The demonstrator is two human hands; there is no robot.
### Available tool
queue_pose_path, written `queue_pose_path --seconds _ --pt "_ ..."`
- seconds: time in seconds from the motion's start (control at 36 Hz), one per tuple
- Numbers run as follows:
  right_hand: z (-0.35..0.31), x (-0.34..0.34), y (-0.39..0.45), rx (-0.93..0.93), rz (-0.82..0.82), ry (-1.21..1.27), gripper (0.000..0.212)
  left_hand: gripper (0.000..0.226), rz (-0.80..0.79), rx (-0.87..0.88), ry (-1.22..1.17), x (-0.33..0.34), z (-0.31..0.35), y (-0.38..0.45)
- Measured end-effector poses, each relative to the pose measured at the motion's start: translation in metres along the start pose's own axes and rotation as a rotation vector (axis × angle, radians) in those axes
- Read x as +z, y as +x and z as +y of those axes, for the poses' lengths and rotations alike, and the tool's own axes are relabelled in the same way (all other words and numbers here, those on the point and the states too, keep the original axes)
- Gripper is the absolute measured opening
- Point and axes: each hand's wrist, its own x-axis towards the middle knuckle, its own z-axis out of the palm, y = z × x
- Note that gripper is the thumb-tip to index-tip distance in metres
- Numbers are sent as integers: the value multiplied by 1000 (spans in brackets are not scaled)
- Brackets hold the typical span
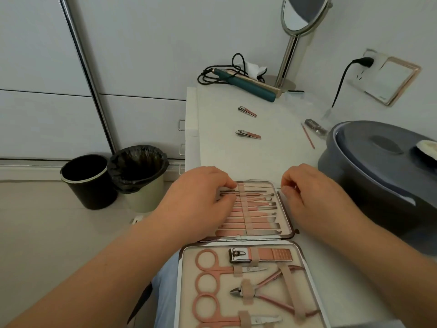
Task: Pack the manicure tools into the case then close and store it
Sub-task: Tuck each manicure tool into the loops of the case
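Pinching a thin probe (275, 187) in my right grip (305, 195), I press my left grip (201, 197) on the open case (287, 209) lying on the bench (272, 152), 2 clippers (248, 134) loose beyond.

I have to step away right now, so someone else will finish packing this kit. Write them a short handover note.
Left hand: fingers pinch the beige elastic strap in the open manicure case, far half.
Right hand: pinches a thin metal probe that lies in the top slot.
Done: far half mostly filled; near half holds pink scissors, a large clipper and nippers.
Left: two small nail clippers and a thin pink stick on the white table; then close and store the case.
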Motion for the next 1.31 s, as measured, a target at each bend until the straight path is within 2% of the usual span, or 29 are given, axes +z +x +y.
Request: queue_pose_path --seconds 0.33,0.72,0.92,1.31 --pt "2 -4 2 -51 -99 -92 11 34 -14 80 1 -1 2 -1" --pt "1 -9 14 -173 -180 -250 9 35 -29 83 32 1 0 -1" --pt "-4 -19 25 -146 -302 -208 12 36 -43 79 45 1 0 -1" --pt "-18 -7 40 -231 -369 -197 10 34 -10 98 52 2 0 0"
